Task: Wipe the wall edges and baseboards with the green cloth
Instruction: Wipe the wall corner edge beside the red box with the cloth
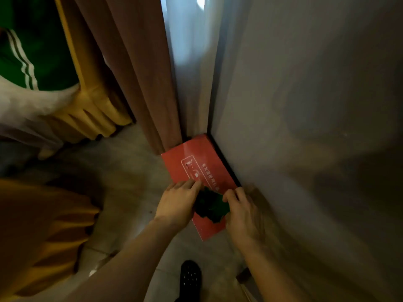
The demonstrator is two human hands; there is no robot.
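The green cloth (210, 207) is bunched between my two hands, low over a red box (194, 164). My left hand (177, 202) pinches its left side and my right hand (242, 209) grips its right side. The grey wall (305, 105) rises on the right. A dark baseboard (224, 159) runs along the wall's foot, right behind the red box. The cloth hangs in front of the box and is not touching the wall or baseboard.
Brown curtains (141, 73) hang at the corner above the box. A bed with a yellow skirt (91, 114) stands at the left, with green clothing on it. Yellow fabric (43, 232) lies at the lower left. A black slipper (189, 280) rests on the tiled floor.
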